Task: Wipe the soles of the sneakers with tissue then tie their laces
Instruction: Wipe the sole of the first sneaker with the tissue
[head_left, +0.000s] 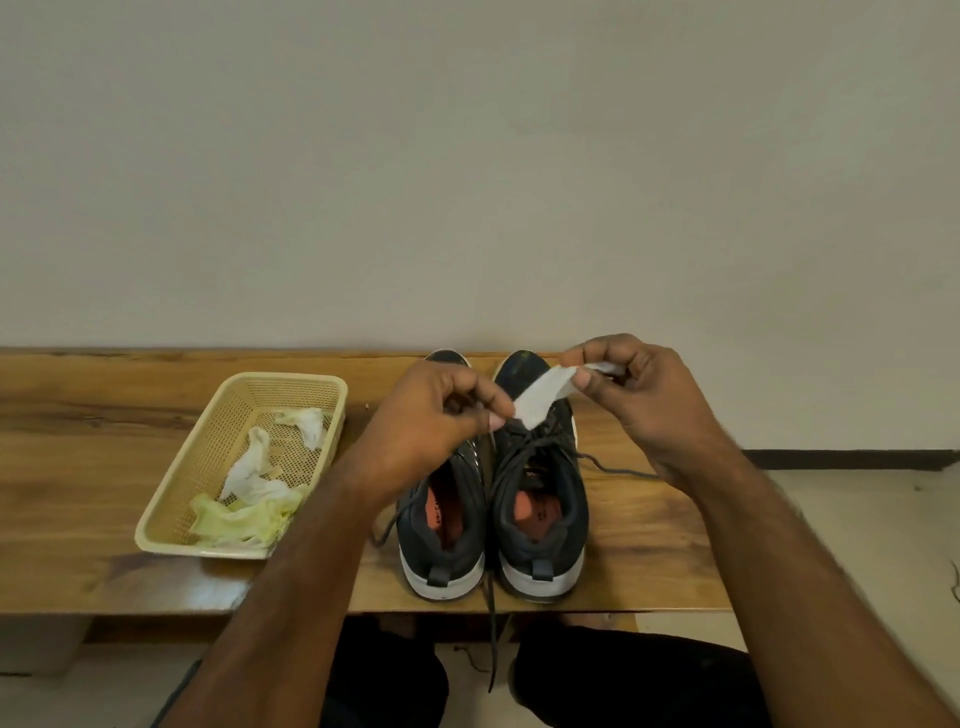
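Left hand (441, 410) and right hand (623, 384) pinch white tissue (540, 397) stretched between them, centre frame, above upright sneakers (540, 509) on wooden bench (78, 467). Laces (491, 639) loose, untied. Crumpled tissues (249, 478) in basket (161, 514) at left suggest wiping underway; tying remains.

I am seeing two dark sneakers: the left sneaker (441, 499) and the right sneaker (540, 483). I am counting one tissue strip (543, 397), one basket (171, 499), one wooden bench (93, 467), and my two hands: left hand (431, 415), right hand (634, 395).
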